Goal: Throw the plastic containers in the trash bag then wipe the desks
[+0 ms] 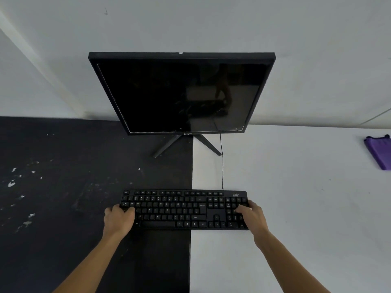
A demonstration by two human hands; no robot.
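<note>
Black plastic keyboard (pixel 184 209) runs left-right, straddling black desk (pixel 63 155) and white desk (pixel 296 187). Left hand (pixel 118 218) and right hand (pixel 252 216): grip clamped on each end. Logo's too blurry to read.

Cloth (pixel 378 152): purple, cut off by the right edge; full shape cannot be told. Monitor (pixel 179 94): badge under the screen too small to read; reflection in the glass dim, unidentifiable. Cable (pixel 222 166): upper end hidden behind the monitor. Keyboard (pixel 184 209): both ends covered by the left hand (pixel 118 218) and right hand (pixel 251 214); logo illegible. Forearms (pixel 84 267): run out at the bottom edge.
</note>
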